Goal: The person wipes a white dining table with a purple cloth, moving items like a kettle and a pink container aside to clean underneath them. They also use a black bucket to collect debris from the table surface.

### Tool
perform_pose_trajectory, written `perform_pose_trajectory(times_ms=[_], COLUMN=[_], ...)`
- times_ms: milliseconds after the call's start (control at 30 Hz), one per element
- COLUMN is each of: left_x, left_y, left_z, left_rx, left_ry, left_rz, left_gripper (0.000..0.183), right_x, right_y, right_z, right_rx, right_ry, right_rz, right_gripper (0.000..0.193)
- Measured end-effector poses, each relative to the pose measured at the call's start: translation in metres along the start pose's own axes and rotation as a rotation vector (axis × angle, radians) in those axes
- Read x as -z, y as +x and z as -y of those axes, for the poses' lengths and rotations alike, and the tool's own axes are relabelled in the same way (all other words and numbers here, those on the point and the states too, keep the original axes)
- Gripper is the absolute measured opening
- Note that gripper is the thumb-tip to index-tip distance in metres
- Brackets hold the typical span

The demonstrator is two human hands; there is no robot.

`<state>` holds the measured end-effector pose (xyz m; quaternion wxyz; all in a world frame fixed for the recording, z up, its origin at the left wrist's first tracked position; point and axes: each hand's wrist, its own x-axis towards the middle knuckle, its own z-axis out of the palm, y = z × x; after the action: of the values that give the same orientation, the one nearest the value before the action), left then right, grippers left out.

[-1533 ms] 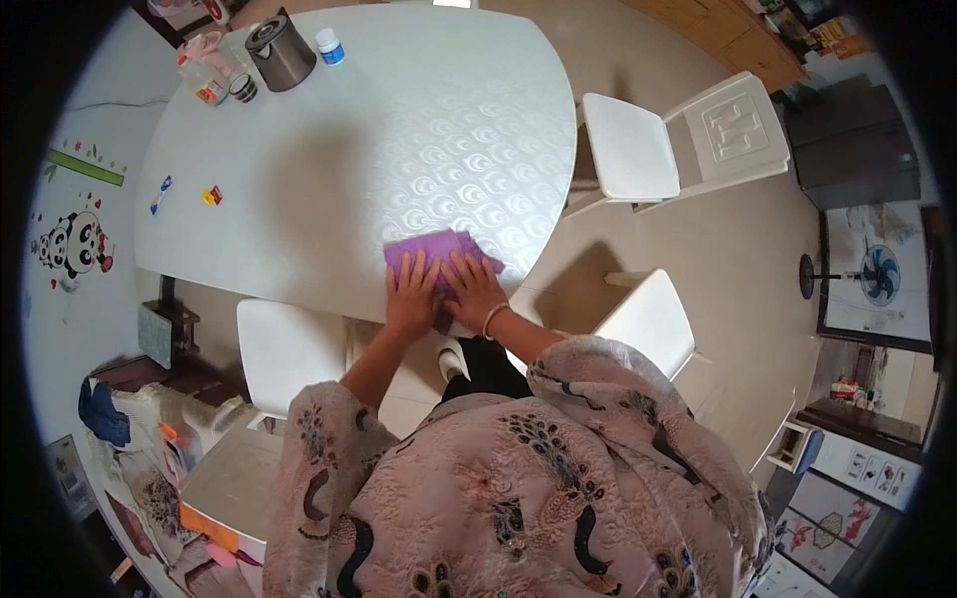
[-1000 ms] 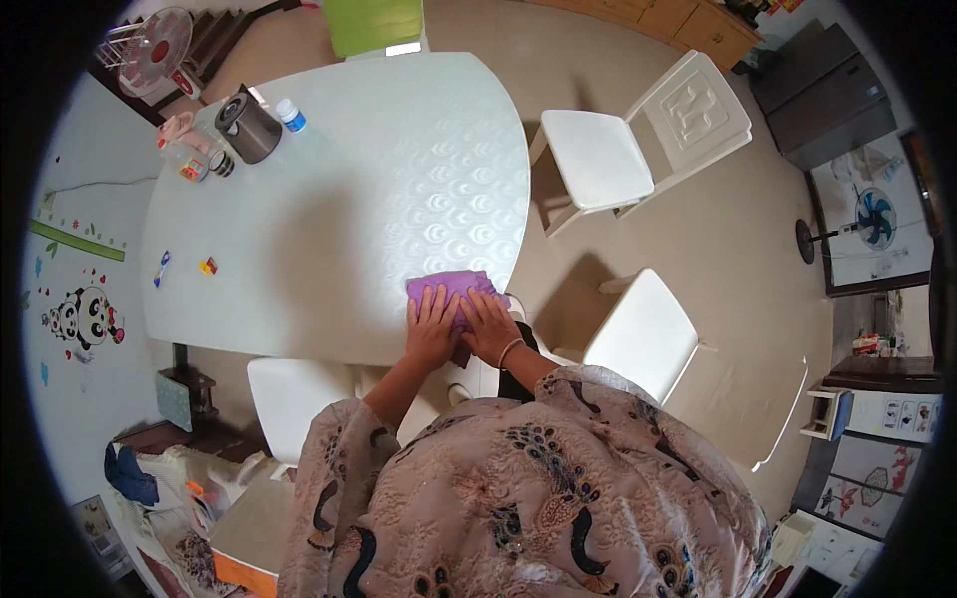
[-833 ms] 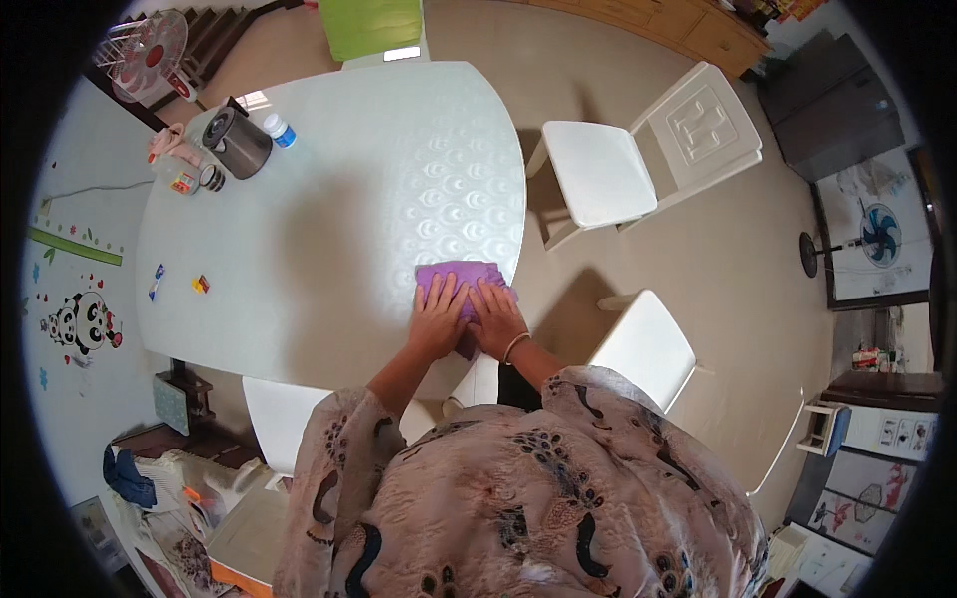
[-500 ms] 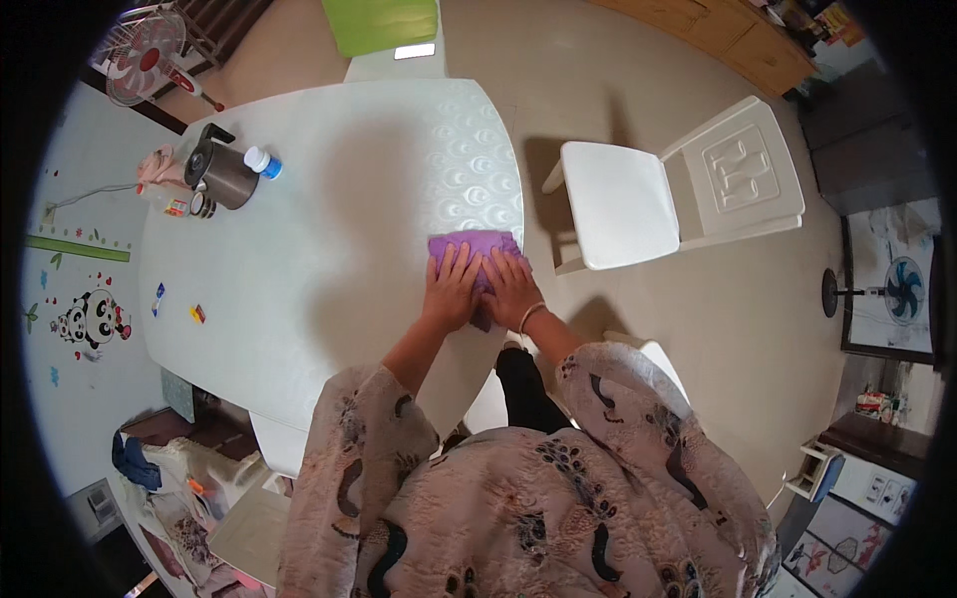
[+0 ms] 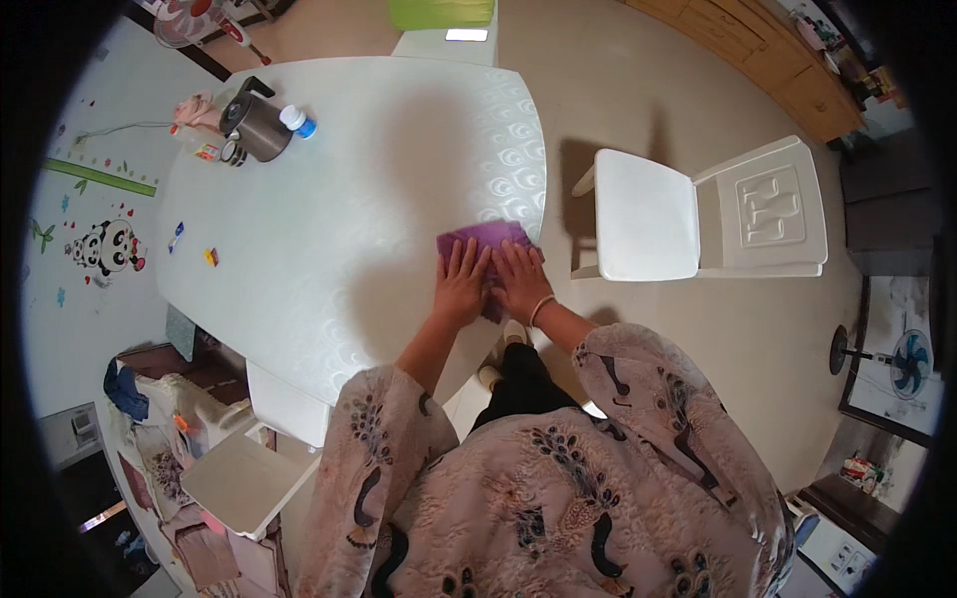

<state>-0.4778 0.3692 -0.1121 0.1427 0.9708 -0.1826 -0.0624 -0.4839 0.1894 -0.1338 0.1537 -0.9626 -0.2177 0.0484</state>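
A crumpled purple cloth (image 5: pixel 478 233) lies on the white table (image 5: pixel 299 229), close to its right edge. My left hand (image 5: pixel 462 289) rests flat on the cloth's left part, fingers stretched out and a little apart. Beside it, my right hand (image 5: pixel 518 281) presses on the right part, also with straight fingers. A thin bracelet (image 5: pixel 539 307) circles the right wrist. Both palms hide much of the cloth, and a loose end of it shows below them. Neither hand grips it.
At the table's far left stand a dark jug (image 5: pixel 257 125), a white-and-blue bottle (image 5: pixel 298 122) and a small jar (image 5: pixel 232 152). Two small packets (image 5: pixel 211 257) lie nearer. A white chair (image 5: pixel 648 214) stands to the right, another white seat (image 5: pixel 249 478) at lower left.
The whole view has shifted, with the table appearing farther right and higher. Relative to the table, both hands and the cloth have come slightly nearer to me. The hands remain flat on it.
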Motion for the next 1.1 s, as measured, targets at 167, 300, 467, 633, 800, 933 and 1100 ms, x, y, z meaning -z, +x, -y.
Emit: perform_pose_trajectory(times_ms=[167, 300, 467, 633, 800, 933, 1100], left_x=[-0.005, -0.018, -0.020, -0.010, -0.007, -0.001, -0.009], left_y=[-0.098, -0.152, -0.141, -0.065, 0.037, 0.103, 0.130], left_z=[-0.007, -0.019, -0.021, -0.015, -0.024, -0.031, -0.032], left_rx=[0.069, 0.140, 0.140, 0.086, 0.128, 0.174, 0.355], left_ry=[-0.034, -0.022, -0.064, -0.079, -0.075, -0.121, -0.127], left_rz=[-0.019, -0.072, -0.068, -0.056, -0.003, -0.035, -0.118], left_gripper=[0.073, 0.074, 0.076, 0.074, 0.073, 0.073, 0.073], right_x=[-0.021, -0.013, -0.015, 0.010, 0.031, 0.059, 0.069], right_y=[-0.058, -0.089, -0.081, -0.031, 0.033, 0.088, 0.145], right_z=[0.055, 0.082, 0.060, 0.016, -0.057, -0.112, -0.138], right_rx=[0.082, 0.172, 0.274, 0.168, 0.162, 0.233, 0.440], right_ry=[-0.027, -0.053, -0.037, -0.004, 0.015, -0.096, -0.155], right_rz=[0.091, 0.187, 0.104, 0.117, 0.111, 0.178, 0.259], right_gripper=[0.080, 0.079, 0.078, 0.078, 0.079, 0.080, 0.078])
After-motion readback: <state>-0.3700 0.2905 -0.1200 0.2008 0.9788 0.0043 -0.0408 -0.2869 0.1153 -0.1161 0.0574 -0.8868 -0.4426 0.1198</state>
